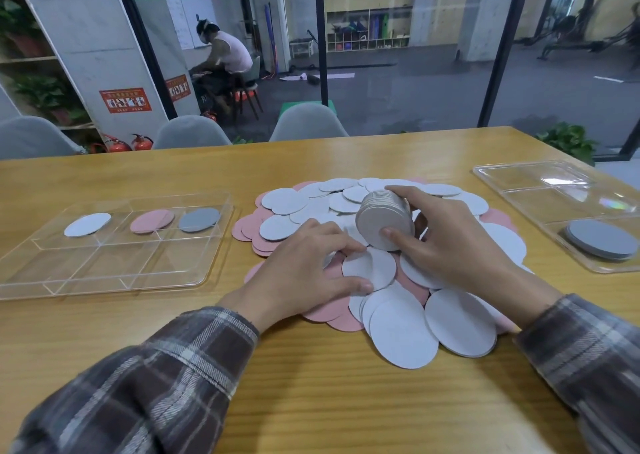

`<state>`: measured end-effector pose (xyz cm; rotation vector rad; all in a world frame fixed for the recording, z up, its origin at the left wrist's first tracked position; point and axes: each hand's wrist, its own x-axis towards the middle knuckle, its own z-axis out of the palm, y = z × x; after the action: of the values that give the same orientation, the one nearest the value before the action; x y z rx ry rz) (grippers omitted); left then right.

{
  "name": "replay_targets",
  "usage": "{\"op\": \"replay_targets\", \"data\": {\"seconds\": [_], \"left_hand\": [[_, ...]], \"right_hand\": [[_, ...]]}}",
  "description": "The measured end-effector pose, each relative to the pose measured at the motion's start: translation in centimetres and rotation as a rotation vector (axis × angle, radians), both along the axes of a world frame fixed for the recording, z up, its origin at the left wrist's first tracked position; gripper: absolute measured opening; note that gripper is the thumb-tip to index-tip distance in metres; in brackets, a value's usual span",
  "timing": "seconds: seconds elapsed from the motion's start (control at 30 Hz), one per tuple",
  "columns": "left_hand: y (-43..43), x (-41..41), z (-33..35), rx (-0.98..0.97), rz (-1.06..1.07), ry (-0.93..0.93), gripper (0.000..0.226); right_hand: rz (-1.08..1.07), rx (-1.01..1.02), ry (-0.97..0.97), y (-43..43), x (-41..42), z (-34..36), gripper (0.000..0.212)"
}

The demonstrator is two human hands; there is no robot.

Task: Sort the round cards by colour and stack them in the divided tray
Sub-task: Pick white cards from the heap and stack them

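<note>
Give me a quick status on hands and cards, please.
Right hand grips a stack of white cards, on edge over the pile. Left hand pinches a loose white card. Divided tray at left holds three cards; nothing in the way.

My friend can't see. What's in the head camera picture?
The right hand holds a stack of white cards over a white-and-pink card pile, where the left hand grips a white card. A left tray and right tray flank it.
</note>
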<state>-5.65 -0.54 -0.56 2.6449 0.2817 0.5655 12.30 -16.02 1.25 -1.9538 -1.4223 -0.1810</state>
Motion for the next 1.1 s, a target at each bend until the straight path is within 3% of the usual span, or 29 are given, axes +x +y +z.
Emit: {"op": "replay_targets", "data": {"seconds": [0.2, 0.33, 0.6, 0.83, 1.1], "left_hand": [[-0.2, -0.1, 0.2, 0.017, 0.01, 0.044, 0.061], [-0.4, -0.1, 0.6, -0.172, 0.034, 0.019, 0.058], [0.3, -0.1, 1.2, -0.406, 0.159, -0.225, 0.009], [0.9, 0.0, 0.8, -0.412, 0.278, -0.265, 0.011], [0.0, 0.0, 1.0, -0.581, 0.259, -0.26, 0.016]], "right_hand": [[-0.013, -0.009, 0.018, 0.0, -0.2, 0.0, 0.054], [-0.024, -0.002, 0.051, 0.0, -0.2, 0.0, 0.054], [-0.021, 0.011, 0.134, -0.1, -0.3, 0.1, 0.055], [0.0, 0.015, 0.249, 0.0, -0.1, -0.1, 0.052], [0.007, 0.007, 0.215, 0.1, -0.8, 0.0, 0.053]]}}
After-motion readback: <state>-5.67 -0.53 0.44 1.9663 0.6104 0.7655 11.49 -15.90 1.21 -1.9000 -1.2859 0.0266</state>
